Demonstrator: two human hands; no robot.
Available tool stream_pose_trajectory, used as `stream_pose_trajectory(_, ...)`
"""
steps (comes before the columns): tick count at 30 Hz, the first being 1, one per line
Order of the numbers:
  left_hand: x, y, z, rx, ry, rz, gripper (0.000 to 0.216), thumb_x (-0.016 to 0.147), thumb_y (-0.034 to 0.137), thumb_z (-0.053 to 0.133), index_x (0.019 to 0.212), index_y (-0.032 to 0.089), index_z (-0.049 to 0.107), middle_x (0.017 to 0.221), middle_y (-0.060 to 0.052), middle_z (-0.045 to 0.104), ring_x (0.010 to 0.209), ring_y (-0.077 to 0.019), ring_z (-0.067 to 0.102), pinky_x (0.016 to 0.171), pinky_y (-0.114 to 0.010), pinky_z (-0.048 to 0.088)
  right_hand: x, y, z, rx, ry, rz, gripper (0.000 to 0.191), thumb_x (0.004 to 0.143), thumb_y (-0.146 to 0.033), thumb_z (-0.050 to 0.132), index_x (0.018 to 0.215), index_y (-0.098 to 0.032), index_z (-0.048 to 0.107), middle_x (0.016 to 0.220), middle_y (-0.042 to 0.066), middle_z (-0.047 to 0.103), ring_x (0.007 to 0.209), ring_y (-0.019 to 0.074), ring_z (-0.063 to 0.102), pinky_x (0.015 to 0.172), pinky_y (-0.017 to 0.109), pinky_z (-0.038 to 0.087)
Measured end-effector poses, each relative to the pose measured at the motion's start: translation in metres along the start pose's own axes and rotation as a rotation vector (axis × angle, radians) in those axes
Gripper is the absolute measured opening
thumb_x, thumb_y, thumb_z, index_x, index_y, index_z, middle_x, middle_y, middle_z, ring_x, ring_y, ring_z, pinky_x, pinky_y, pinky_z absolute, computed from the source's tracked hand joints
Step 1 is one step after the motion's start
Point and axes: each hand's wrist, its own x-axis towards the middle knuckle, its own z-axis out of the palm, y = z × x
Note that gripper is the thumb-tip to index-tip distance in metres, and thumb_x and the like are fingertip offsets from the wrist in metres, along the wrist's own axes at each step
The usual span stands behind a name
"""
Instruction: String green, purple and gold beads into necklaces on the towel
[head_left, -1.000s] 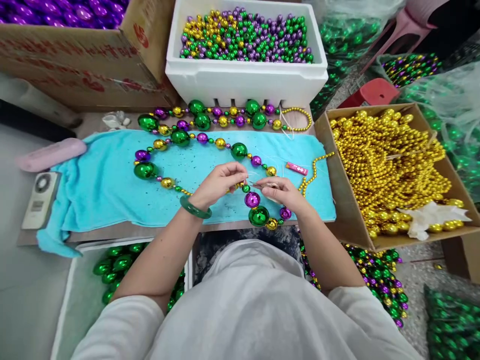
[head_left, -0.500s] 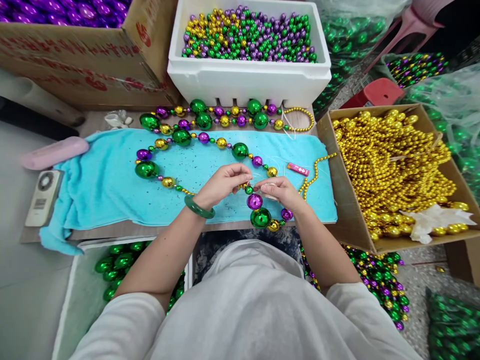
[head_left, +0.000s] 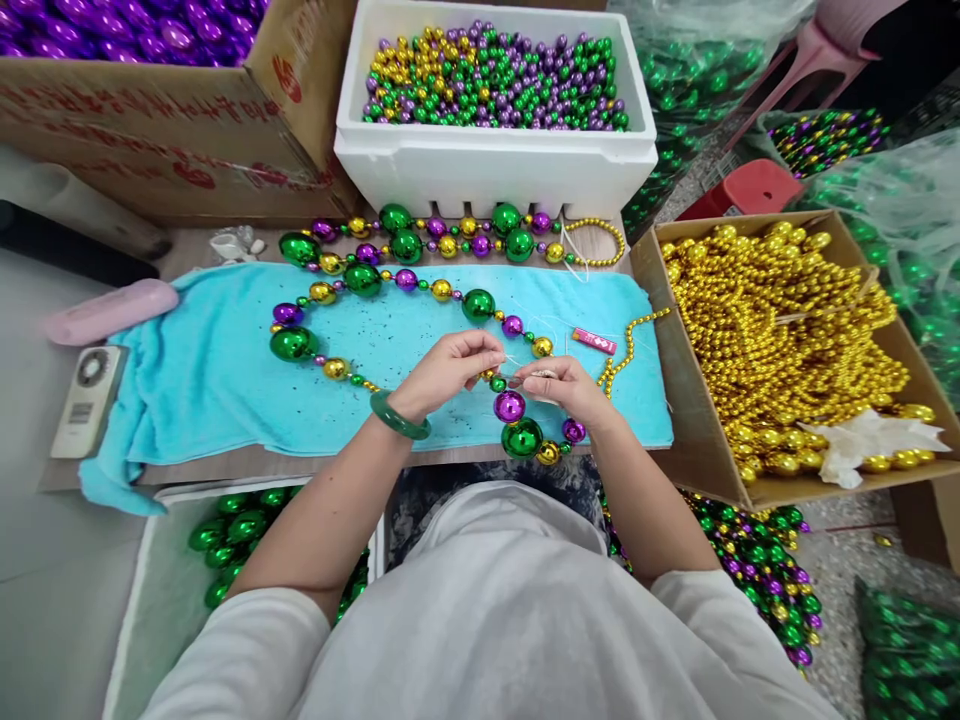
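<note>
My left hand [head_left: 450, 370], with a green bangle [head_left: 400, 417] at the wrist, is closed in a pinch on a thin white thread [head_left: 511, 358]. The thread is at the joining point of a bead necklace [head_left: 478, 305] of green, purple and gold beads. My right hand [head_left: 568, 388] is closed around what looks like small thread snips [head_left: 538, 375], their tip close to the thread, just above a small green bead. The necklace lies looped on a turquoise towel [head_left: 202, 390], and its large green bead [head_left: 521, 438] hangs by the towel's front edge.
Another bead strand [head_left: 405, 246] lies behind the towel, before a white foam box [head_left: 495, 165] of small beads. To the right are a carton [head_left: 694, 440] of gold bead strings, a pink packet [head_left: 594, 341] and a gold chain [head_left: 628, 350]. A pink case [head_left: 112, 310] is at left.
The snips in my right hand show more clearly and their tip has come nearer the thread. My left hand keeps its pinch almost in place. The view has shifted slightly.
</note>
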Motion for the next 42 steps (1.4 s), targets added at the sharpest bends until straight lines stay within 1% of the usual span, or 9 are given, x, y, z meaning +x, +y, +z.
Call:
stream_pose_trajectory(10,0.0,0.002,0.004,-0.014,0.009,-0.008,0.024,0.076,0.04,0.065,0.08,0.017,0.06,0.06,0.002,0.057,0.048,-0.0068,0.043,0.045,-0.019,0.03,0.003,0.001,0.003,0.119,0.007,-0.062,0.04,0.057,-0.049,0.083,0.078,-0.016,0.073,0.078,0.006,0.071,0.062,0.0132,0.057,0.054,0.025,0.042)
stream_pose_trajectory(17,-0.003,0.007,0.007,0.055,0.021,-0.013,0.024,0.074,0.04,0.065,0.078,0.017,0.061,0.059,0.003,0.055,0.053,-0.0088,0.048,0.05,-0.021,0.036,-0.003,-0.023,0.008,-0.042,0.331,-0.286,0.046,0.06,-0.043,0.081,0.097,-0.021,0.066,0.075,-0.001,0.061,0.063,0.0117,0.049,0.057,0.024,0.039)
stream_pose_trajectory(22,-0.001,0.008,0.01,0.145,0.01,0.032,0.024,0.075,0.041,0.063,0.075,0.017,0.062,0.059,0.002,0.057,0.057,-0.0108,0.053,0.054,-0.022,0.04,0.007,-0.021,0.016,-0.259,0.226,-0.204,0.033,0.064,-0.048,0.075,0.067,-0.017,0.063,0.061,-0.002,0.052,0.062,0.0118,0.045,0.06,0.027,0.036)
stream_pose_trajectory(25,-0.001,0.008,0.01,0.197,-0.039,0.035,0.024,0.077,0.04,0.062,0.077,0.016,0.064,0.062,0.0,0.06,0.061,-0.0124,0.056,0.058,-0.024,0.043,0.003,-0.018,0.014,-0.263,0.222,-0.212,0.032,0.068,-0.046,0.073,0.062,-0.017,0.059,0.057,-0.004,0.045,0.057,0.0097,0.039,0.057,0.026,0.033)
stream_pose_trajectory(30,-0.013,0.013,0.0,0.408,-0.14,0.018,0.037,0.079,0.04,0.06,0.109,0.019,0.066,0.084,-0.004,0.068,0.071,-0.0163,0.061,0.061,-0.027,0.047,-0.05,-0.03,-0.02,-0.36,0.132,-0.151,0.023,0.073,-0.038,0.07,0.064,-0.017,0.063,0.056,-0.004,0.046,0.056,0.009,0.039,0.056,0.025,0.033)
stream_pose_trajectory(34,-0.014,0.005,-0.016,0.632,-0.266,0.193,0.045,0.081,0.028,0.055,0.126,0.023,0.059,0.12,-0.006,0.062,0.1,-0.0227,0.062,0.083,-0.036,0.052,-0.123,-0.029,-0.072,-0.488,0.234,0.114,0.013,0.067,-0.026,0.075,0.077,-0.017,0.073,0.064,0.0,0.059,0.063,0.0127,0.051,0.061,0.027,0.04)
stream_pose_trajectory(37,-0.01,-0.008,-0.018,0.841,-0.176,0.347,0.042,0.082,0.019,0.048,0.122,0.026,0.061,0.107,-0.003,0.061,0.099,-0.0251,0.061,0.089,-0.04,0.05,-0.167,-0.012,-0.095,-0.545,0.369,0.238,0.035,0.06,-0.025,0.082,0.093,-0.019,0.076,0.069,0.002,0.065,0.065,0.0157,0.056,0.062,0.029,0.044)
stream_pose_trajectory(39,-0.007,-0.017,-0.015,0.94,-0.1,0.421,0.038,0.083,0.017,0.045,0.113,0.025,0.065,0.1,-0.004,0.06,0.1,-0.0272,0.061,0.091,-0.042,0.049,-0.178,0.001,-0.101,-0.604,0.449,0.213,0.031,0.068,-0.037,0.078,0.094,-0.019,0.074,0.071,0.004,0.066,0.064,0.0161,0.057,0.061,0.03,0.044)
stream_pose_trajectory(42,-0.005,-0.025,-0.009,0.958,-0.012,0.496,0.026,0.085,0.02,0.045,0.096,0.024,0.068,0.112,-0.007,0.059,0.111,-0.0294,0.058,0.096,-0.044,0.047,-0.169,0.013,-0.102,-0.874,0.585,0.172,0.035,0.084,-0.051,0.061,0.094,-0.019,0.072,0.079,0.006,0.068,0.069,0.0182,0.058,0.064,0.031,0.043)
